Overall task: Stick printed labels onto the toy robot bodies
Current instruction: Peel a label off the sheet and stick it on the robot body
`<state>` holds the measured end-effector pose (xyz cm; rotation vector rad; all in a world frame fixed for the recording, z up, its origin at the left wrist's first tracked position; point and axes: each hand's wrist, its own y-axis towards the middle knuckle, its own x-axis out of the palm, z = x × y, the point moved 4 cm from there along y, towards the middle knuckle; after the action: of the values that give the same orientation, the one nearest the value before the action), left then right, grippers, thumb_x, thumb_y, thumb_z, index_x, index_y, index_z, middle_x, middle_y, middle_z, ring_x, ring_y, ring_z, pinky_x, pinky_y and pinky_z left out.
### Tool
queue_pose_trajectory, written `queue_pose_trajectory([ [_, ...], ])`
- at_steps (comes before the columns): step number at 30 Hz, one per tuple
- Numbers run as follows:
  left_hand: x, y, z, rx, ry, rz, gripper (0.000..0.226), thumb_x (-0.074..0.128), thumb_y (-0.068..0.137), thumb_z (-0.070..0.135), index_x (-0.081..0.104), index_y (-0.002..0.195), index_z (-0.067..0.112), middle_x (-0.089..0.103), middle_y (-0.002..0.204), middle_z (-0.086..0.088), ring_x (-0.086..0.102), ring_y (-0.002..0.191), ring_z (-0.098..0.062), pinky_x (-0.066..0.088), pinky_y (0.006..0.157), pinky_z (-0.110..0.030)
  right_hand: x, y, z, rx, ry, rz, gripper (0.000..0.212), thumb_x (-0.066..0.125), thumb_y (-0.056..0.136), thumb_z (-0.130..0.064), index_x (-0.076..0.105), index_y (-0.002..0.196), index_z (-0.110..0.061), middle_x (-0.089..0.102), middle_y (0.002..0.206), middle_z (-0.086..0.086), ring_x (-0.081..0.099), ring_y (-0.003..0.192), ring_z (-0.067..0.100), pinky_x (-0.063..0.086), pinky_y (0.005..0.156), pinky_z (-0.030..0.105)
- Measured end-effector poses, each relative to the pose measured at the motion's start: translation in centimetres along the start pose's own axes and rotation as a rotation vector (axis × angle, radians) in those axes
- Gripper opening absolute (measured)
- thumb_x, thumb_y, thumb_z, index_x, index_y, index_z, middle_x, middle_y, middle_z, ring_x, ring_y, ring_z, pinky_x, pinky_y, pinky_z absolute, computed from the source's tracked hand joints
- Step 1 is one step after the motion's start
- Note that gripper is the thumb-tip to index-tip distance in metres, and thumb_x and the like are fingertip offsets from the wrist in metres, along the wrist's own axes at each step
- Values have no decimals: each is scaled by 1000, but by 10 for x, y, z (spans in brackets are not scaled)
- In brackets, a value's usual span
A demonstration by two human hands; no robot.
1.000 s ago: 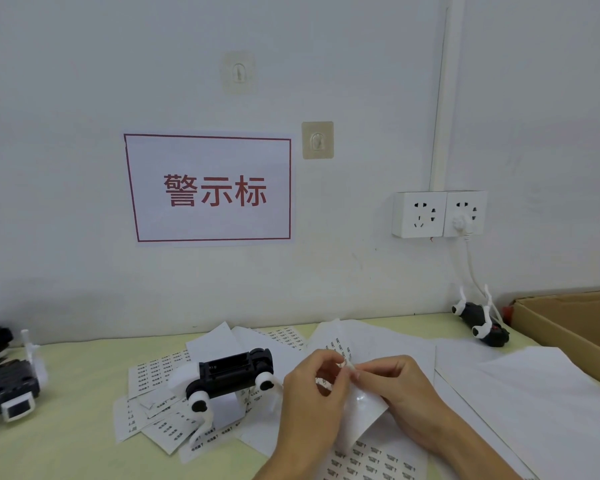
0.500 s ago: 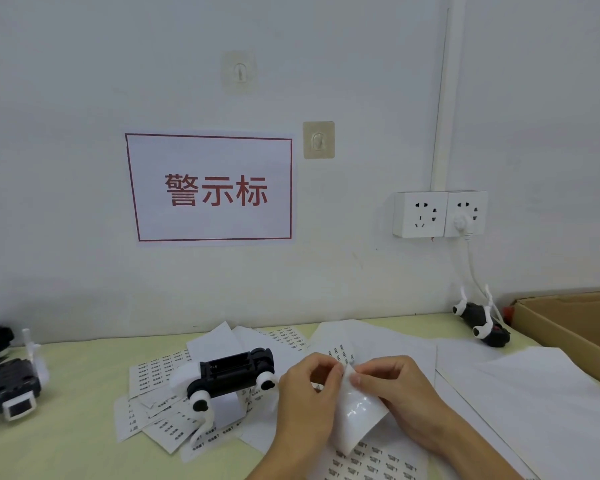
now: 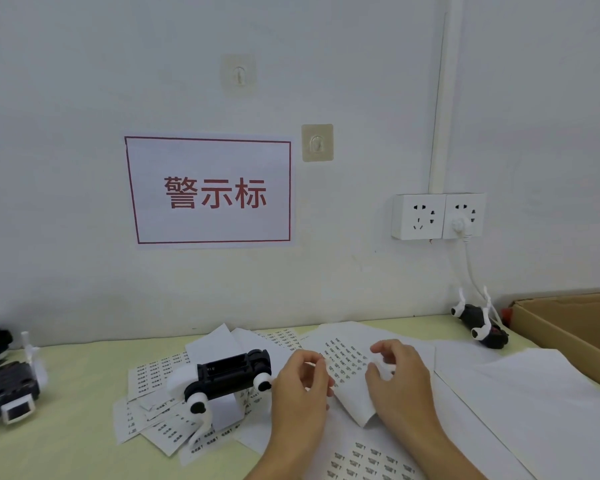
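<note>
Plainly, the desk (image 3: 66, 368) carried loose label sheets (image 3: 160, 372) around the toy robot (image 3: 231, 374), within reach; both hands hovered beside it, left (image 3: 300, 386) apparently pinching a peeled label, right (image 3: 397, 379) curled on backing paper (image 3: 355, 400).

Toy robot (image 3: 227, 377) on label sheets (image 3: 156, 372)

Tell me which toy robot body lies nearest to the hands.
The black toy robot body lying on the label sheets, beside the left hand; the others sit at the table's far edges.
</note>
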<state>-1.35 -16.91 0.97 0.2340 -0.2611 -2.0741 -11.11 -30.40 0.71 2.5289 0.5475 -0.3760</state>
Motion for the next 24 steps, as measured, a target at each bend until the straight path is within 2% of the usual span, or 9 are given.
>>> queue_pose_trajectory([
  [2, -1, -1, 1, 25, 25, 20, 16, 56, 101, 14, 64, 88, 19, 70, 72, -1, 64, 63, -9, 54, 57, -27, -2, -4, -8, -115, -110, 49, 21, 63, 88, -8, 61, 95, -28, 51, 102, -16, 50, 105, 8, 39, 91, 23],
  [3, -1, -1, 1, 48, 43, 41, 17, 56, 100, 15, 64, 86, 21, 69, 72, 0, 65, 64, -10, 55, 57, -30, -4, -6, -13, -200, -147, 77, 19, 64, 87, -9, 64, 93, -27, 52, 98, -17, 50, 101, 4, 40, 89, 22],
  [6, -1, -3, 3, 132, 105, 97, 18, 59, 99, 18, 61, 83, 26, 67, 73, 4, 64, 65, -14, 58, 62, -41, -5, -14, -31, -475, -141, 53, 18, 60, 83, -6, 72, 88, -18, 56, 78, -18, 53, 77, 2, 41, 69, 11],
  [7, 0, -4, 4, 157, 121, 99, 18, 59, 99, 18, 60, 84, 28, 67, 74, 6, 63, 65, -14, 58, 62, -40, -3, -18, -35, -538, -109, 5, 21, 59, 81, -5, 74, 89, -15, 55, 73, -19, 53, 69, 3, 41, 63, 10],
  [9, 1, -6, 6, 203, 144, 98, 18, 61, 98, 18, 59, 84, 29, 67, 74, 8, 63, 64, -12, 53, 58, -26, 3, -24, -43, -617, -54, -88, 29, 57, 79, -2, 78, 96, -12, 53, 66, -20, 51, 60, 5, 42, 57, 14],
  [11, 0, -7, 6, 227, 152, 113, 20, 61, 97, 15, 59, 82, 28, 67, 73, 10, 62, 64, -10, 46, 55, -17, 7, -27, -46, -651, -41, -153, 38, 56, 78, 0, 78, 106, -13, 51, 64, -17, 50, 59, 6, 41, 56, 15],
  [15, -3, -5, 4, 209, 118, 152, 20, 63, 96, 13, 61, 80, 26, 68, 73, 11, 64, 64, -12, 50, 55, -24, 12, -30, -45, -609, -43, -258, 46, 53, 81, -6, 73, 121, -17, 52, 65, -12, 50, 63, 8, 44, 58, 21],
  [20, -3, -3, 3, 212, 107, 149, 20, 64, 95, 14, 62, 80, 27, 69, 76, 12, 64, 67, -14, 50, 59, -22, 13, -31, -47, -574, -52, -305, 49, 51, 81, -12, 70, 126, -19, 51, 67, -19, 52, 64, 9, 47, 59, 25],
  [24, -2, -2, 1, 209, 121, 127, 21, 63, 97, 14, 62, 81, 29, 68, 78, 12, 65, 70, -14, 50, 61, -23, 13, -31, -47, -556, -61, -313, 49, 49, 81, -16, 69, 126, -21, 56, 69, -14, 55, 66, 12, 49, 60, 28],
])
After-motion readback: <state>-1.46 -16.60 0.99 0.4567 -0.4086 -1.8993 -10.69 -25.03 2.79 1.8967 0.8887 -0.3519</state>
